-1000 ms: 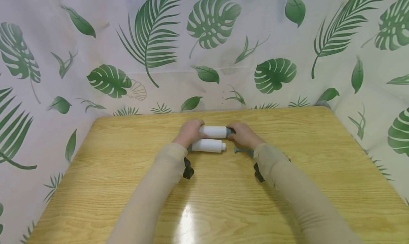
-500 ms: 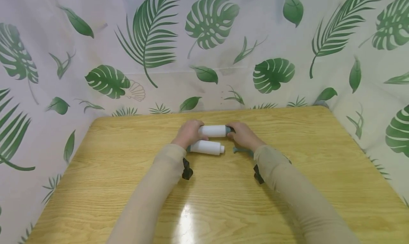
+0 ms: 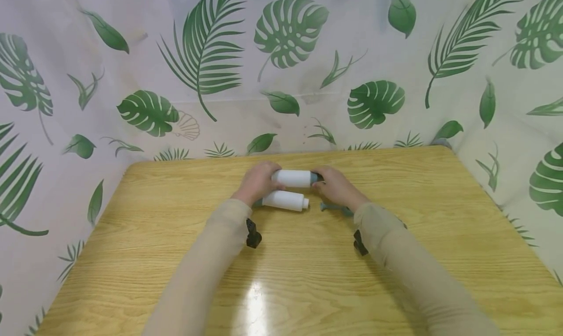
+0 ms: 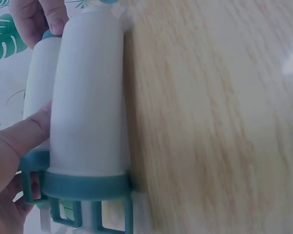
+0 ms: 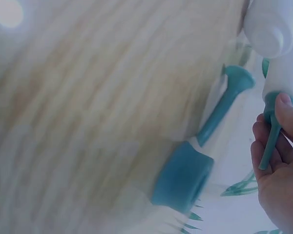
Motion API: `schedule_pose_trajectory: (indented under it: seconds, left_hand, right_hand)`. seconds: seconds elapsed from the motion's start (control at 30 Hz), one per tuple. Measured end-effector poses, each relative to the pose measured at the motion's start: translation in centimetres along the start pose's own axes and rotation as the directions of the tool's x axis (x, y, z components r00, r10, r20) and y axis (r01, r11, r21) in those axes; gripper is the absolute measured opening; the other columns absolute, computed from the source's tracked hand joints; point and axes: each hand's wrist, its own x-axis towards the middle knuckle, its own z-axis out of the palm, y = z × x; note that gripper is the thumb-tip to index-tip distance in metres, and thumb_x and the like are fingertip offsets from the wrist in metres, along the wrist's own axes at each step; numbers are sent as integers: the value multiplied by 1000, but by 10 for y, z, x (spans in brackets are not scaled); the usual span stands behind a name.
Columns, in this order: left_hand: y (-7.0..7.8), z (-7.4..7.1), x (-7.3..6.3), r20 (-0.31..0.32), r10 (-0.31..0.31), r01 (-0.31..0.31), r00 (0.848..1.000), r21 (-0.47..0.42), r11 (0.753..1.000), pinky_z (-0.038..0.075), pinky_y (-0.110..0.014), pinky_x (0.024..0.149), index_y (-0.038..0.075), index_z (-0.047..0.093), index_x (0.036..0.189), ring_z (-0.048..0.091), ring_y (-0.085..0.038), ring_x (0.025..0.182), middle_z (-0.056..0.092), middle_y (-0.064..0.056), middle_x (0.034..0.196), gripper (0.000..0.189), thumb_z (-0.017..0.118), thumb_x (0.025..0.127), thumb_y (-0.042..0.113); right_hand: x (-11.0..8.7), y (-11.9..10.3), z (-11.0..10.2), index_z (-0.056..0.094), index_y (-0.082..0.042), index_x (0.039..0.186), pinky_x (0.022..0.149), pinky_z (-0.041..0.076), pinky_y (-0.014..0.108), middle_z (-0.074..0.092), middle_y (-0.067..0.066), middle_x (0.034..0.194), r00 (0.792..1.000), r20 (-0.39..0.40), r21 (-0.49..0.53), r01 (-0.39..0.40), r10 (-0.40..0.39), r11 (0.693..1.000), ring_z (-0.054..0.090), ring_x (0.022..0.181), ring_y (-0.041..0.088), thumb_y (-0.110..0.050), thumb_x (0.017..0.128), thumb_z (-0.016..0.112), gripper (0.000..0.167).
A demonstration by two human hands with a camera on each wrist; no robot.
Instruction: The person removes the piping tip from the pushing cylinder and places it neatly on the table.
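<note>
White and smooth, the held cylinder [image 3: 292, 178] lies crosswise between a person's two hands, towards the far side of the table [image 3: 308, 282]; whether it touches the wood cannot be told. The left hand [image 3: 260, 180] grips its left end, thumb laid along the white wall. The right hand [image 3: 335, 185] pinches the teal cap [image 5: 270, 105] at the other end, thumb on its rounded shoulder, fingers behind the thin, straight stem that juts from it.

Just nearer to the person is the second cylinder [image 3: 283, 200], also plain white, slightly slanted. Its right end steps down to a short, narrow white neck; its left end wears a teal ring [image 4: 88, 186] with squared, open loops like a small frame.

Near the right hand, on the table, lies a teal piece [image 5: 183, 178]: a slim stem, flared like a trumpet at one end, broadening into a hollow, blocky body.

Beige sleeves [image 3: 189, 272] cover both arms. Glossy yellow wood grain runs across the tabletop, and behind hangs a pale, creased sheet [image 3: 325, 13] printed with green leaves.
</note>
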Motion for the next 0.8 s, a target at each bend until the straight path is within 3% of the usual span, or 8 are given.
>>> schedule_pose_trajectory:
  seconds: [0.43, 0.8]
  left_hand:
    - [0, -13, -7, -77, 97, -97, 992, -3, 995, 45, -37, 92, 7, 66, 118, 56, -23, 106, 64, -7, 114, 48, 80, 78, 30]
    - [5, -19, -11, -95, 161, -158, 982, 34, 987, 43, -38, 96, 6, 62, 124, 53, -25, 113, 61, -9, 122, 56, 77, 79, 36]
  right_hand:
    - [-7, -9, -11, 45, 7, 136, 99, 41, 49, 49, 25, 131, 1000, 16, 12, 22, -22, 1000, 48, 120, 38, -13, 93, 63, 50]
    - [-8, -10, -15, 51, 7, 131, 91, 47, 47, 56, 24, 122, 998, -19, 12, 60, -60, 998, 55, 111, 37, -13, 92, 63, 45]
